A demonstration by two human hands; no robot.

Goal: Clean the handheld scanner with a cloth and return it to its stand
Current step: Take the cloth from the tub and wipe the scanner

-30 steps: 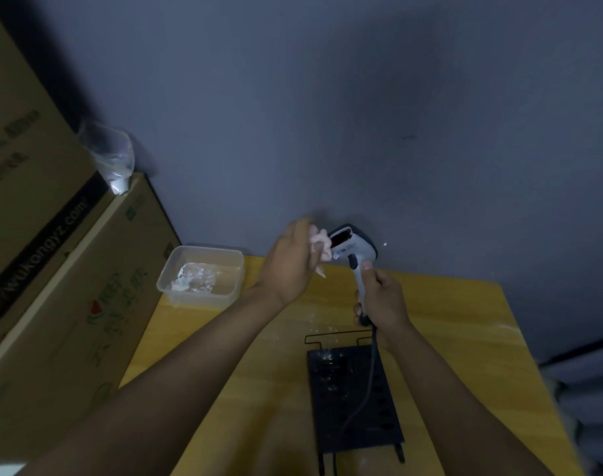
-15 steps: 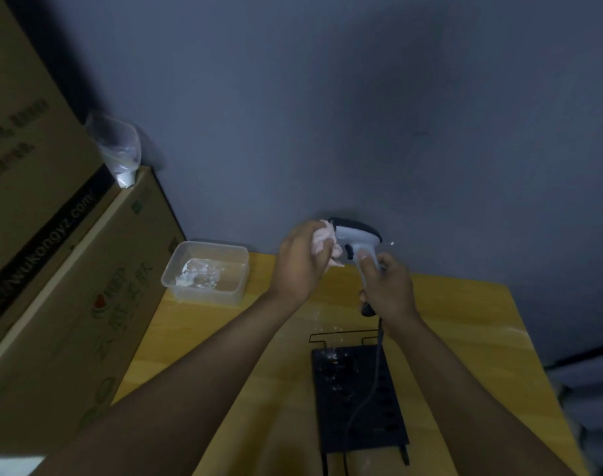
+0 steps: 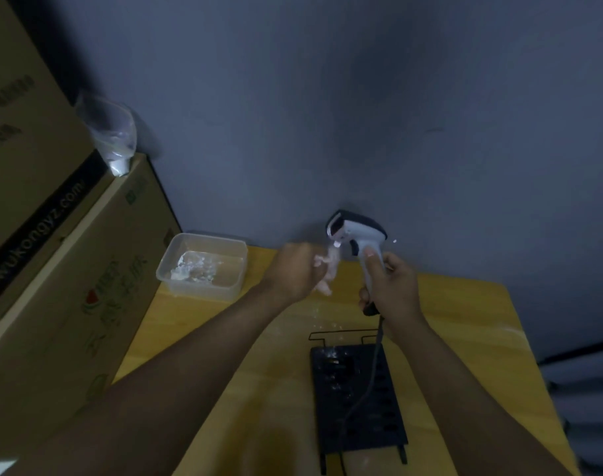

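Observation:
My right hand (image 3: pixel 391 286) grips the handle of the white and black handheld scanner (image 3: pixel 356 233), held upright above the yellow table (image 3: pixel 464 324), its window facing left. Its dark cable (image 3: pixel 365 389) hangs down over the black perforated stand (image 3: pixel 356 400) lying on the table. My left hand (image 3: pixel 294 273) is closed on a small pale cloth (image 3: pixel 329 269), blurred, just left of and below the scanner head; the cloth's top nearly reaches the scanner's front.
A clear plastic tub (image 3: pixel 204 266) with crumpled white material stands at the table's back left. Stacked cardboard boxes (image 3: pixel 63 269) fill the left side, with a clear plastic bag (image 3: pixel 113 139) on them. A grey wall is behind.
My left hand with the cloth has dropped down and left, off the scanner's face. The scanner's head now shows uncovered.

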